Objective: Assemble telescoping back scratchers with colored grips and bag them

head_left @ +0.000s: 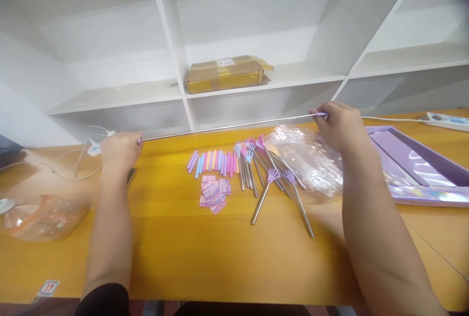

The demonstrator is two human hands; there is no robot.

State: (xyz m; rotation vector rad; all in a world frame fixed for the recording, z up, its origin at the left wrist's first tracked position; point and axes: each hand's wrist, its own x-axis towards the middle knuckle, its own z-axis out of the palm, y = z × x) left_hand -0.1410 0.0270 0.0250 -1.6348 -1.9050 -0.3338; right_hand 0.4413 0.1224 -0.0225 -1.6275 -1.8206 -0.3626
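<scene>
A thin telescopic back scratcher (pixel 227 128) stretches almost level between my hands, drawn out long above the table. My left hand (pixel 120 151) is closed round its left end, where a bit of purple shows. At the other end, my right hand (pixel 339 123) grips a purple piece. Below lie several back scratchers with metal rods and small hand-shaped heads, among them a purple one (pixel 263 199) and another purple one (pixel 301 203). Left of them is a row of pastel handle sleeves (pixel 216 162). Under that row sits a loose pile of printed cards (pixel 213 193).
Crumpled clear plastic bags (pixel 308 159) lie beside the rods. To the right is a purple tray-like box (pixel 432 194); a clear orange-tinted jar (pixel 47 218) lies at left. White cables and a power strip (pixel 447 120) run along the back. A taped carton (pixel 225 74) sits on the shelf.
</scene>
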